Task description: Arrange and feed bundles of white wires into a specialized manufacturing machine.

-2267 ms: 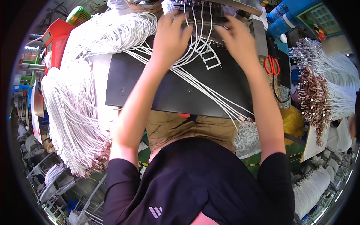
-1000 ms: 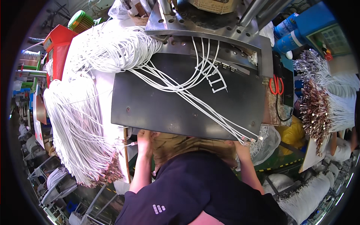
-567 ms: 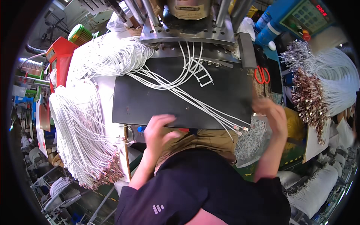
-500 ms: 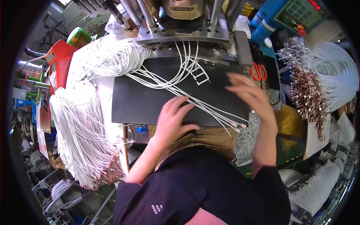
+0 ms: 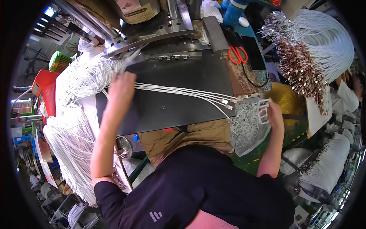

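My left hand is closed around a bunch of white cables at the left part of the black work plate. Their connector ends lie at the plate's right edge, while the part above my fist is smeared by motion. Off to the right, my right hand pinches a small white plastic frame with crossbars. Just beside it sits a clear bag of small white plastic pieces. A metal fixture strip with several small slots runs along the back of the plate.
A metal press with thick posts stands at the back. Heaps of white cables cover the left side; another large bundle hangs at the right. Red-handled scissors lie at the back right, near a blue bottle.
My left hand has moved left and back and taken hold of the cables. My right hand has carried the white frame off the plate to the right. The view has shifted.
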Tool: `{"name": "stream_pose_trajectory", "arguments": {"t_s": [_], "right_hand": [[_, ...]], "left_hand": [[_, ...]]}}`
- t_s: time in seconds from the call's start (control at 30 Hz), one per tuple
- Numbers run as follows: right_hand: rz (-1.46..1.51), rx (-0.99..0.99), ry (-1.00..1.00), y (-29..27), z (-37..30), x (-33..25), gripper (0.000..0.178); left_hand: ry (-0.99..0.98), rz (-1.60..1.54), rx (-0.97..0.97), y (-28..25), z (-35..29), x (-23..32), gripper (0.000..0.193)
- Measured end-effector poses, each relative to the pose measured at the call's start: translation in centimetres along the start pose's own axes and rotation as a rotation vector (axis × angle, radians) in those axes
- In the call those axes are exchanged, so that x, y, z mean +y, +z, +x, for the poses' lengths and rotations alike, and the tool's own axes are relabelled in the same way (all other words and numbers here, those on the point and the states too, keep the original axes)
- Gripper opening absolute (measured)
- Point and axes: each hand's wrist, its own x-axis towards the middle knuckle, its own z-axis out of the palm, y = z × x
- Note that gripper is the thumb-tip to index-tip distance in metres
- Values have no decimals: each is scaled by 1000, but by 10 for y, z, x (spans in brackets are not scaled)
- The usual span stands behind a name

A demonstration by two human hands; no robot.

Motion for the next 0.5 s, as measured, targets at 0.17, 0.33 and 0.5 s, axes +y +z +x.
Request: {"name": "stream_pose_trajectory", "arguments": {"t_s": [0.17,0.33,0.5], "right_hand": [[-1317,664,-128,-42,-36,115,30],[-785,502,-832,111,-35,34,21],[-967,-25,-1146,261,-20,-66,33]], "left_hand": [[168,-25,150,19,14,-32,9],[251,-438,180,-14,42,43,9],[272,-818,123,-38,53,90,17]]}}
